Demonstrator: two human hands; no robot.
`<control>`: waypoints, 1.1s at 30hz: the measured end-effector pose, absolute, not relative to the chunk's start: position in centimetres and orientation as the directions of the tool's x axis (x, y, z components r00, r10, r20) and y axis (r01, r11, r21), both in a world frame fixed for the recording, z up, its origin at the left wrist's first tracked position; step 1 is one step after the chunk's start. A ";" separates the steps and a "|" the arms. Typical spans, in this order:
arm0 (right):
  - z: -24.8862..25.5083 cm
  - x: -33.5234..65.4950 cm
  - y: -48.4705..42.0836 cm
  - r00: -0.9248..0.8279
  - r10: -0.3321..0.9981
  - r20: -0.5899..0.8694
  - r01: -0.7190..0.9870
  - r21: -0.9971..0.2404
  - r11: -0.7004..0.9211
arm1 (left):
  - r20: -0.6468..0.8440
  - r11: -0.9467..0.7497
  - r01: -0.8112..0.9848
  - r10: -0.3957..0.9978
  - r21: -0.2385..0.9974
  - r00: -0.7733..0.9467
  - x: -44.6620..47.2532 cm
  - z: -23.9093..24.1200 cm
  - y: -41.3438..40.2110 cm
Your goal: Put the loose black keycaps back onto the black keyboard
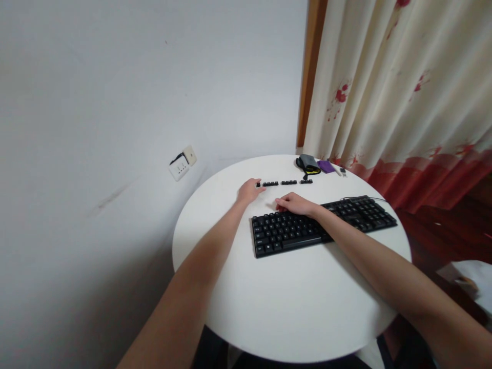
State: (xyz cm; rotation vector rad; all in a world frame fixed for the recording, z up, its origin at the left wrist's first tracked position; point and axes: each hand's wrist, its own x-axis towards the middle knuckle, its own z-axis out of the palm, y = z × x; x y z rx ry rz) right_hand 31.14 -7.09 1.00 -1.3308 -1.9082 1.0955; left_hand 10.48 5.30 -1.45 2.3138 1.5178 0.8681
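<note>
A black keyboard [323, 224] lies across a round white table [288, 307]. Behind it, loose black keycaps [286, 182] sit in a short row on the tabletop. My left hand [249, 191] rests at the left end of that row, fingers curled, its fingertips at the first keycap. Whether it grips that keycap I cannot make out. My right hand [295, 204] lies on the keyboard's top edge near the left half, fingers together and bent down onto the keys. What its fingertips touch or hold is hidden.
A grey and black pouch [308, 164], a purple item [326, 166] and a small white and black piece [340, 170] lie at the table's far edge. A curtain [403, 92] hangs at right. A wall socket [180, 165] is at left.
</note>
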 end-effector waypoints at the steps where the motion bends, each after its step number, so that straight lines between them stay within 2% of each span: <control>1: 0.9 31.0 -7.1 -0.333 0.943 0.000 0.493 -0.852 0.174 | 0.347 -0.440 0.749 0.891 0.496 0.293 10.6 -1.5 5.4; 12: 0.6 31.0 -7.1 -0.292 0.955 0.044 0.537 -0.819 0.201 | 0.352 -0.471 0.700 0.879 0.537 0.321 11.6 -1.3 5.8; 17: 0.0 31.3 -6.7 -0.260 0.959 0.113 0.559 -0.792 0.245 | 0.343 -0.478 0.660 0.878 0.580 0.335 11.1 -0.9 4.2; 24: -0.3 33.1 -5.9 -0.056 0.964 0.259 0.640 -0.732 0.234 | 0.353 -0.612 0.544 0.785 0.574 0.510 13.4 0.2 1.1; 29: -0.3 33.7 -5.9 -0.052 0.962 0.269 0.673 -0.702 0.233 | 0.292 -0.692 0.442 0.674 0.571 0.678 15.1 0.5 -0.1; 33: -0.4 33.3 -6.2 -0.066 0.963 0.262 0.701 -0.675 0.231 | 0.282 -0.680 0.412 0.669 0.607 0.688 14.9 0.3 0.0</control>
